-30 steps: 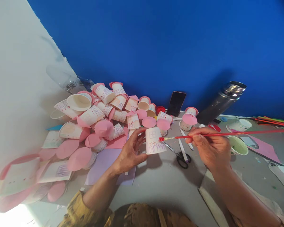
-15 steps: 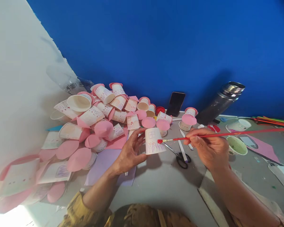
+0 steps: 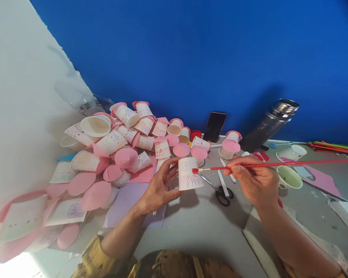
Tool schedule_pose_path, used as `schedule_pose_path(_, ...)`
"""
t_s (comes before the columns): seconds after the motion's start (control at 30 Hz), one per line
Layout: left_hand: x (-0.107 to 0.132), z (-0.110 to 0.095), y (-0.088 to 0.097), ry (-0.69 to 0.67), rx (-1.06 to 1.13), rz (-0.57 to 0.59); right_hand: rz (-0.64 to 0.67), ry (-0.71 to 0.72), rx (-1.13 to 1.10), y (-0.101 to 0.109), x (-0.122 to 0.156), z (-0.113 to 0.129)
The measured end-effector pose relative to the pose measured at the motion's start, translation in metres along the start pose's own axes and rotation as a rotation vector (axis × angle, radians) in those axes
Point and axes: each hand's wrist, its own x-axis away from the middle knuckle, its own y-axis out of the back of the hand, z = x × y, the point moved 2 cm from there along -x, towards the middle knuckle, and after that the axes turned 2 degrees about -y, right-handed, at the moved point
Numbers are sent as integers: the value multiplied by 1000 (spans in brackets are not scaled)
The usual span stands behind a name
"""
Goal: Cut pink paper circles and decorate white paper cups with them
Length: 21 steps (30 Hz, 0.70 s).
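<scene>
A white paper cup (image 3: 188, 180), turned upside down, sits in the grip of my left hand (image 3: 159, 189), thumb below and fingers behind. A window in purple outline, purple grass-like strokes and small red dots mark its side. My right hand (image 3: 253, 179) pinches a long red paintbrush (image 3: 266, 165), held nearly level. Its red-loaded tip is at the cup's side, right of the drawn window; whether it touches I cannot tell. Behind the cup, scissors (image 3: 223, 196) with black handles lie beside white markers (image 3: 223, 184).
Decorated paper cups with pink paper tops (image 3: 110, 143) are heaped on the left, by purple paper (image 3: 127, 204). A phone (image 3: 215, 126) leans on the blue wall near a dark flask (image 3: 266, 127). At right stands a cup with greenish insides (image 3: 290, 177).
The brush tip has risen slightly along the cup's side, away from the drawn grass. Red dots among the grass show more plainly now. Both hands keep their holds.
</scene>
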Motion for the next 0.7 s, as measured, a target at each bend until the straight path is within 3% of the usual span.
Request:
schedule_pose_path(0.2, 1, -1, 1, 14, -26, -16, -43, -5, 10, 4, -1, -3)
schedule_pose_path(0.4, 0, -3, -1, 16, 12, -6, -5, 7, 4, 0, -3, 4)
schedule_pose_path(0.7, -3, -4, -1, 5, 64, -13, -41, 1, -25, 9, 0, -9)
